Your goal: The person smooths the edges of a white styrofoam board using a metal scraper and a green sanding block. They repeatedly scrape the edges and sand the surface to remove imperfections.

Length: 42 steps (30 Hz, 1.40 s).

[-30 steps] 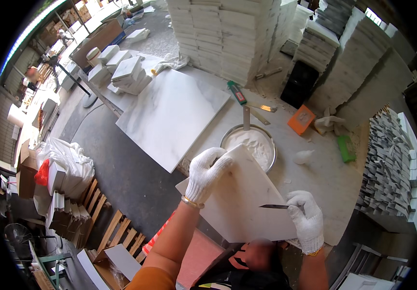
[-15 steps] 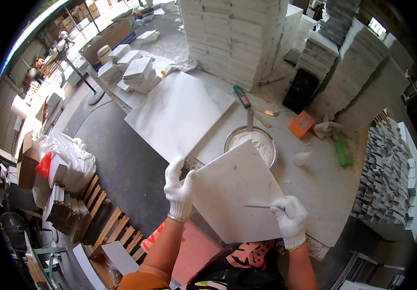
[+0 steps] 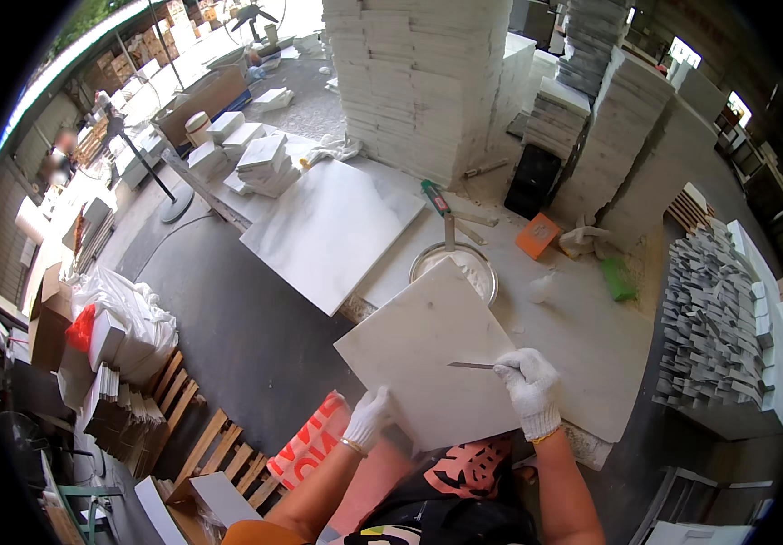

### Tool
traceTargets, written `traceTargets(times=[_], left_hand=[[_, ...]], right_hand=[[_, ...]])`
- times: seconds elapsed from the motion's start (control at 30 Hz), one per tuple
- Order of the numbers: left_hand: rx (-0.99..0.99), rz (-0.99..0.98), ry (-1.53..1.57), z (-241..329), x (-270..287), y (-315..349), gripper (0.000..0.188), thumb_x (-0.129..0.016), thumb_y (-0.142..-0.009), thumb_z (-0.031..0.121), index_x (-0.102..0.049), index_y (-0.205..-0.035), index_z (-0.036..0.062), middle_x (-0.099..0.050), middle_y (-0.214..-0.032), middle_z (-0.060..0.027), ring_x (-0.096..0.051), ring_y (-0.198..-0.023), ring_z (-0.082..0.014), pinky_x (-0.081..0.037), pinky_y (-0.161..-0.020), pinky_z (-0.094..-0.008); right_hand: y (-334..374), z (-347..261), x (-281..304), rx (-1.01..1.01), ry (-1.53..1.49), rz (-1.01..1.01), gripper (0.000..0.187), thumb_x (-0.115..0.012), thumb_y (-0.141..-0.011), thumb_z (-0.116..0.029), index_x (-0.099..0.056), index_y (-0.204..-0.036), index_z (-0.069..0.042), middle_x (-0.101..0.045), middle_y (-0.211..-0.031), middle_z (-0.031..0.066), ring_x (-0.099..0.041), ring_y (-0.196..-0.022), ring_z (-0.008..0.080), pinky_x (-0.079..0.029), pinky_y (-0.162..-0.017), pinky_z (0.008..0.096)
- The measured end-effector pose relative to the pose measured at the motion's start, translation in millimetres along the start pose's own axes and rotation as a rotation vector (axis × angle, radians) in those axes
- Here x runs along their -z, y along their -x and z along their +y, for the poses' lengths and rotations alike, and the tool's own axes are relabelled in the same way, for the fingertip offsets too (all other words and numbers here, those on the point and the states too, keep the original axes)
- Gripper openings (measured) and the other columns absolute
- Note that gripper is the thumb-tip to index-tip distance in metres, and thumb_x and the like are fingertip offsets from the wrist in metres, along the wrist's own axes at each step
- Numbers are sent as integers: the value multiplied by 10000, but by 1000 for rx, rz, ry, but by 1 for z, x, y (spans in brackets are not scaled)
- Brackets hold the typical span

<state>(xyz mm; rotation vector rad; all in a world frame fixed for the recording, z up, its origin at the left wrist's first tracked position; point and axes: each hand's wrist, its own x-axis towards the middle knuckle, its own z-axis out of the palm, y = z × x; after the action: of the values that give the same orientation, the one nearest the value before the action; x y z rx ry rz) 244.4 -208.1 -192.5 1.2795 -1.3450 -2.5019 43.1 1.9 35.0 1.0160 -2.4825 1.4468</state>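
Observation:
A square white marble tile (image 3: pixel 432 354) with faint grey veins is held tilted before my body. My left hand (image 3: pixel 369 420), in a white knit glove, grips its lower left edge, with some fingers hidden behind the tile. In the same kind of glove, my right hand (image 3: pixel 529 391) is closed at the tile's right edge. Pinched in it is a thin, dark, pointed metal blade (image 3: pixel 471 366) that lies across the tile's face; its handle end is hidden in the glove. Just beyond the tile stands a round metal bowl (image 3: pixel 493 289) of white paste, partly covered by it.
On the worktable (image 3: pixel 582 350) are a larger marble slab (image 3: pixel 332 232), a green-handled cutter (image 3: pixel 435 197), an orange box (image 3: pixel 536 236) and a green block (image 3: pixel 618 279). Tall tile stacks (image 3: pixel 414 91) rise behind. Wooden pallets (image 3: pixel 219 445) lie at lower left.
My left hand has moved down from the tile's upper left side to its lower left edge and closed there. The right hand keeps the blade over the tile.

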Motion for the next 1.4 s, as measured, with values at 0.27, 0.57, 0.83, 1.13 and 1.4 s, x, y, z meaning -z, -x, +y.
traceTargets(times=[0.27,0.57,0.83,1.13,1.4], left_hand=[[-360,24,-183,105,-43,104,393,-607,-1030,334,-579,-1283,35,-634,-1035,-5,-585,-892,-103,-487,-750,-273],[-493,-273,-480,176,-187,134,198,-641,-1003,200,-626,-948,9,-565,-793,33,-465,-684,-41,-392,-588,-237],[-746,-442,-1324,162,-346,47,436,-669,-947,406,-646,-806,-6,-529,-611,-99,-516,-596,-165,-415,-570,-359],[-1155,-454,-1830,131,-407,-27,530,-526,-964,582,-681,-1152,111,-713,-911,-236,-680,-869,-445,-526,-765,-518],[-1281,-512,-2005,133,-460,-36,564,-495,-990,568,-581,-1403,195,-723,-940,-215,-694,-830,-414,-540,-725,-515]], right_hand=[[48,-19,58,-155,-116,158,132,-758,-817,19,-692,-898,-62,-691,-842,83,-658,-744,188,-525,-680,307],[175,-23,151,-474,-115,367,88,-721,-889,-11,-671,-961,-6,-677,-851,67,-633,-789,131,-508,-735,286],[249,6,167,-700,-247,500,167,-699,-956,-184,-684,-972,-18,-669,-805,45,-606,-732,109,-504,-708,270],[255,35,149,-681,-235,402,158,-726,-914,-181,-690,-956,-32,-684,-825,76,-657,-731,177,-521,-698,311],[232,32,148,-829,-456,202,212,-680,-932,-238,-679,-991,-34,-695,-967,163,-679,-894,324,-525,-783,389]])
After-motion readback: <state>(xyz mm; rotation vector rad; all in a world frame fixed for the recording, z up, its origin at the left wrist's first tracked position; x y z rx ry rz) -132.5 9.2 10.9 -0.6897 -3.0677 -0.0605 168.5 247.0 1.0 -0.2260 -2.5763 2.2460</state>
